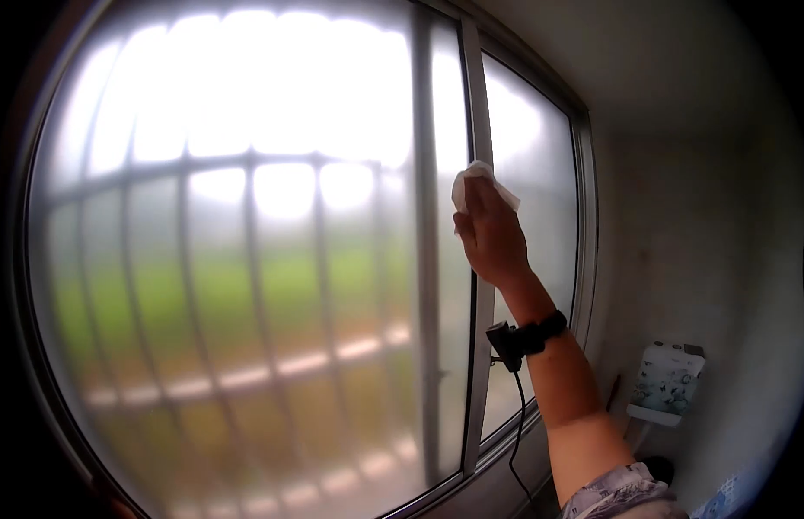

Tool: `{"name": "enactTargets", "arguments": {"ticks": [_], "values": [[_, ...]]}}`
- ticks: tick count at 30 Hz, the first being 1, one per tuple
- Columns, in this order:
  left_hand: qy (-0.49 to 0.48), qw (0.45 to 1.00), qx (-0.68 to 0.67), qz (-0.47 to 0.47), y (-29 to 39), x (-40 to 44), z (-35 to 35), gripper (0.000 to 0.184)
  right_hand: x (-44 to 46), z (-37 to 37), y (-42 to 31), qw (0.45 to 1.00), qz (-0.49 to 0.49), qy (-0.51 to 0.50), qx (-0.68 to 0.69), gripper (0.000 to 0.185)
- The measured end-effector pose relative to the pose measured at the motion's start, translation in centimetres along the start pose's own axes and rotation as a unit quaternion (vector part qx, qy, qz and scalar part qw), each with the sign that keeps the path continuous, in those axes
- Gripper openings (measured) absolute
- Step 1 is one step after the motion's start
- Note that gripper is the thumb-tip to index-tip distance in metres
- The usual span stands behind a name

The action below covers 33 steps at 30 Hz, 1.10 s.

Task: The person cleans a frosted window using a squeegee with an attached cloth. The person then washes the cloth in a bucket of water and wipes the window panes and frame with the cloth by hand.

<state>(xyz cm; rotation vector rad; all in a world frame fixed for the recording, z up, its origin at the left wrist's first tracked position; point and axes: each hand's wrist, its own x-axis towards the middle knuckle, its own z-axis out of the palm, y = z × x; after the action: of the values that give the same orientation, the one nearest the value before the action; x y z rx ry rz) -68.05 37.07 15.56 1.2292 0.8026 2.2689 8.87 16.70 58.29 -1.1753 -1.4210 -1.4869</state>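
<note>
My right hand [493, 232] is raised and presses a white cloth or tissue [508, 195] against the upright metal frame bar [475, 104] between two window panes. Its fingers are closed over the cloth, with the thumb toward the left. On the wrist is a black strap [540, 333] carrying a small black device [504, 344], from which a cable hangs down. To the left of the hand is the large frosted pane [272, 285], and to its right the narrower pane [533, 147]. My left hand is out of view.
Blurred bars [251, 225] show through the frosted glass. A white box with a patterned front [666, 381] is mounted on the wall at the lower right. The window's bottom rail [449, 484] runs below the panes.
</note>
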Motion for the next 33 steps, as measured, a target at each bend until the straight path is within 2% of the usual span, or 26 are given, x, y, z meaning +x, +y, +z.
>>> {"name": "enactTargets", "arguments": {"ticks": [2,6,8,10,12,13,14,15,16,17,18,19,20,21,22,23,25,29,31,32,33], "values": [[-0.035,0.983,0.148,0.104,-0.7,-0.2,0.8,0.051,-6.8,0.2,-1.7,0.998,0.047,-0.045,-0.007,0.054],[-0.048,0.984,0.165,0.051,0.6,-0.4,2.1,0.047,-17.4,-0.8,-5.4,0.983,0.118,-0.140,0.025,0.055],[-0.042,0.980,0.176,0.084,1.5,-0.3,1.4,0.048,-20.0,-3.0,-8.5,0.969,0.153,-0.187,0.054,0.055],[0.026,0.984,0.175,0.034,3.5,-1.6,2.9,0.050,-22.0,-3.9,-9.1,0.966,0.158,-0.197,0.062,0.051],[0.019,0.977,0.206,0.042,4.8,-1.1,2.1,0.052,-23.2,-5.1,-8.9,0.958,0.158,-0.206,0.121,0.044],[0.019,0.973,0.223,0.051,4.9,-0.3,1.7,0.054,-22.4,-5.7,-8.5,0.963,0.145,-0.167,0.156,0.030],[0.023,0.970,0.235,0.063,4.4,0.2,1.7,0.056,-22.3,-6.5,-7.7,0.962,0.145,-0.169,0.155,0.030],[0.056,0.958,0.255,0.120,2.2,0.8,1.4,0.059,-21.7,-7.1,-6.1,0.858,0.325,-0.187,0.351,0.027],[0.062,0.959,0.249,0.124,2.5,0.7,1.8,0.059,-20.1,-7.7,-5.6,0.679,0.477,-0.196,0.523,0.026],[0.056,0.963,0.243,0.101,2.7,0.2,2.1,0.059,-18.6,-8.7,-5.4,0.651,0.490,-0.148,0.560,0.028],[0.047,0.967,0.237,0.077,2.7,-0.2,2.4,0.059,-16.8,-9.7,-5.2,0.653,0.496,-0.129,0.558,0.031],[0.091,0.955,0.264,0.100,2.0,-0.4,3.3,0.060,-15.7,-9.6,-4.7,0.637,0.481,-0.093,0.596,0.031],[0.094,0.956,0.260,0.102,1.9,-0.6,3.8,0.060,-14.8,-9.6,-4.3,0.616,0.466,-0.060,0.632,0.032],[0.117,0.951,0.260,0.118,1.7,-0.8,4.1,0.060,-13.9,-9.3,-3.9,0.564,0.472,-0.040,0.677,0.032],[0.139,0.946,0.260,0.133,1.5,-0.9,4.2,0.060,-13.2,-9.2,-3.7,0.565,0.470,-0.040,0.677,0.032],[0.139,0.947,0.259,0.132,1.5,-1.0,4.1,0.060,-12.4,-9.2,-3.7,0.539,0.481,-0.029,0.690,0.032],[0.067,0.957,0.275,0.060,1.9,-1.2,3.5,0.058,-11.6,-8.7,-3.6,0.503,0.490,-0.017,0.712,0.033],[0.051,0.950,0.303,0.058,2.9,-0.1,2.5,0.055,-10.9,-9.0,-4.0,0.475,0.488,-0.026,0.732,0.035],[0.070,0.882,0.417,0.206,-0.7,1.7,-0.5,0.052,-11.3,-8.9,-4.3,0.479,0.499,-0.013,0.722,0.038],[0.065,0.882,0.420,0.204,-0.7,1.6,-0.4,0.052,-11.5,-8.8,-4.2,0.478,0.505,-0.015,0.718,0.038],[0.054,0.903,0.384,0.188,-0.1,1.3,-0.1,0.051,-11.8,-8.5,-4.0,0.448,0.507,-0.006,0.736,0.035]]}}
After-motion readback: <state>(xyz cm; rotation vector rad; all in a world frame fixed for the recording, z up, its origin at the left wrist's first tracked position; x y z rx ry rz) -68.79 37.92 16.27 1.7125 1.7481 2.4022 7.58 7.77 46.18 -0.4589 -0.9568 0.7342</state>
